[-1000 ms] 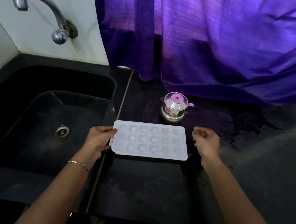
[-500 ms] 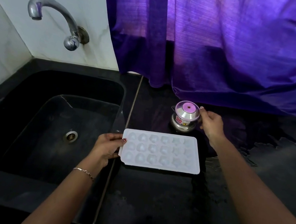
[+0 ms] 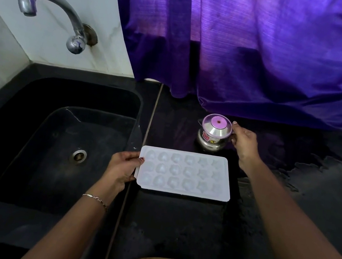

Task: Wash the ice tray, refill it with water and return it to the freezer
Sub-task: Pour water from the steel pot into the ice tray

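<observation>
Our left hand [image 3: 122,169] pinches the ice tray [image 3: 185,172]; our right hand [image 3: 244,143] closes on the steel jug [image 3: 214,134].

The tray lies flat on the dark counter [image 3: 172,230] just right of the sink [image 3: 56,138], jug standing behind it, below the purple curtain [image 3: 267,50].

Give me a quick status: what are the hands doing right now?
Left hand grips ice tray edge, flat on counter. Right hand on steel jug handle. Nothing in the way.

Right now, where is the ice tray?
The ice tray lies flat on the black counter, just right of the sink and in front of the steel pot; the left hand holds its left edge.
</observation>
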Demonstrator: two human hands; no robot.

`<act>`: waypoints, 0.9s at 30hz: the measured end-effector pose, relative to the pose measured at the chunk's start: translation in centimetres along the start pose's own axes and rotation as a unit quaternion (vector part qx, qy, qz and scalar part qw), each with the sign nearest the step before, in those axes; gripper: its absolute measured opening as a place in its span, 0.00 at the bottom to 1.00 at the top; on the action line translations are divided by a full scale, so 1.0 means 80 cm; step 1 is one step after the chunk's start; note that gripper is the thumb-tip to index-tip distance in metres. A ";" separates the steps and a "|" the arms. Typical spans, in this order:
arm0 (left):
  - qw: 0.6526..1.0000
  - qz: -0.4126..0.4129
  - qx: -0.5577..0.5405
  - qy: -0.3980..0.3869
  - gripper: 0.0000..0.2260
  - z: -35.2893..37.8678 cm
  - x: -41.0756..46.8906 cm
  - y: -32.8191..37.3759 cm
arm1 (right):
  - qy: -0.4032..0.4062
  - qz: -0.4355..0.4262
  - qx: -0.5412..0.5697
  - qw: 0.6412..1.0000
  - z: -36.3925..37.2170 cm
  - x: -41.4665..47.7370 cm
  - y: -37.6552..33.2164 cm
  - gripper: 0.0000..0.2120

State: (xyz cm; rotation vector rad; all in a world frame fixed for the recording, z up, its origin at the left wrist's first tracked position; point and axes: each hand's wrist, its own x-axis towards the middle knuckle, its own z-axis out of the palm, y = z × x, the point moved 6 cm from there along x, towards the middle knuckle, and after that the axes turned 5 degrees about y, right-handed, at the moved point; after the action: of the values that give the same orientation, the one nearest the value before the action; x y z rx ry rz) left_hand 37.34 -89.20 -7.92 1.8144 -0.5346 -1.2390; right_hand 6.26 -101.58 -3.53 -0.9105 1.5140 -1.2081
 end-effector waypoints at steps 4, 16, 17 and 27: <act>1.000 -0.002 -0.007 0.000 0.08 0.001 0.002 -0.003 | 0.012 0.000 0.004 1.000 -0.011 -0.002 0.002 0.15; 1.000 0.005 -0.012 -0.003 0.08 0.003 0.000 -0.001 | 0.110 -0.004 0.048 0.993 -0.087 0.001 0.022 0.12; 1.000 0.004 -0.013 -0.004 0.09 0.002 0.001 -0.002 | 0.119 -0.003 0.054 0.991 -0.092 0.001 0.023 0.11; 1.000 0.001 -0.016 -0.004 0.09 0.004 0.005 0.000 | 0.202 0.033 0.195 0.959 -0.116 -0.006 0.032 0.06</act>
State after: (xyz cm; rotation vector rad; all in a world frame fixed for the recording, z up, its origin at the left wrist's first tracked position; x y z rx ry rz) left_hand 37.22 -89.61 -8.18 1.7819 -0.5171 -1.2471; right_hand -2.55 -98.14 -5.45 -0.3587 1.5210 -1.6394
